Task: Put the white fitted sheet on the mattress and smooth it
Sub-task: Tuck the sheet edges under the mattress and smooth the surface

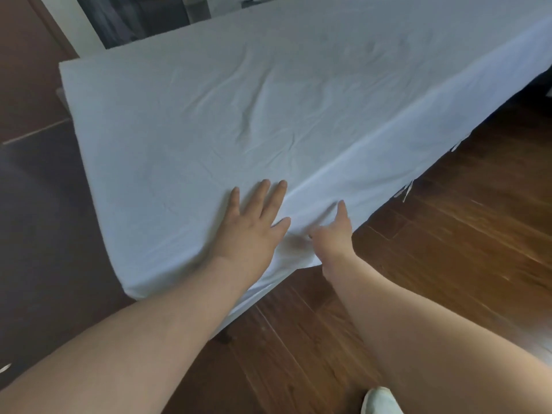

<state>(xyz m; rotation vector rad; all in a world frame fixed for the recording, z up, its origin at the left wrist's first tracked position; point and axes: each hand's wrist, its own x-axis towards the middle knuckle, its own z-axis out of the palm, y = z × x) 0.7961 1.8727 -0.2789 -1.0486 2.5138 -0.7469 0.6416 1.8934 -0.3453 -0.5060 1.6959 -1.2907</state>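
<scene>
Left grip (254,228) released, flat on creased white fitted sheet (268,100); right grip (334,231) pinching its soft edge.

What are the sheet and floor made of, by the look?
White fitted sheet: looks like thin matte woven fabric, likely cotton or a blend; soft creases, no shine. Floor: brown planks with grain and glossy glare, so wood or wood-look laminate; cannot tell which.

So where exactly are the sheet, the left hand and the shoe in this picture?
sheet (268,94): head view, wrinkled top surface.
left hand (251,228): head view, back of the hand, lying flat on the sheet.
shoe (380,401): head view, white toe on the wood floor.
</scene>
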